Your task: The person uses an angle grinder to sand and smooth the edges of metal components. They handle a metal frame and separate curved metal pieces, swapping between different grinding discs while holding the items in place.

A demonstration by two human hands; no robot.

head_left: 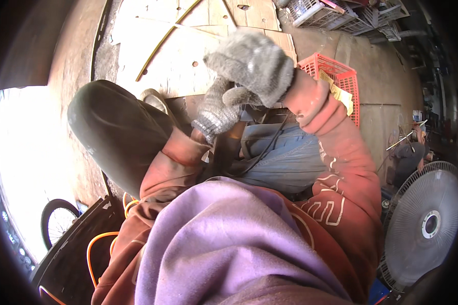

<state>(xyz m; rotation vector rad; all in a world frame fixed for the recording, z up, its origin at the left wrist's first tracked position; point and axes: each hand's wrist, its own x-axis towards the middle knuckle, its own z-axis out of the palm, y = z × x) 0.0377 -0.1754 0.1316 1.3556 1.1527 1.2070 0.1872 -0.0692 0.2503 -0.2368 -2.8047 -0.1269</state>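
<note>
Purple cloth (234,239) fills your front, soft and deeply folded, and here come the faded red sleeves (341,142), bunched thick at both wrists. Ahead of you spreads a pale, flat board (173,58), pierced with small round holes, while blue denim (285,157) creases across your lap. Off to your right stands the round fan (425,226) with its wire grille, and beyond your right wrist sits the red lattice-sided plastic basket (336,73).

Now the gloves, grey, knitted and fuzzy! Your right hand (254,66) reaches in from the right, slightly blurred, its fingers bent and lapping over the left. Your left hand (218,108) angles upward beneath it, ribbed cuff toward you, fingers tucked in close to the right glove.

A thin black cord (272,145) curves over the denim. And smallest, the dark object (247,113): it shows just below the right fingers and beside the left glove, mostly covered. Whether either hand's fingers grip it, you can't tell from here.
</note>
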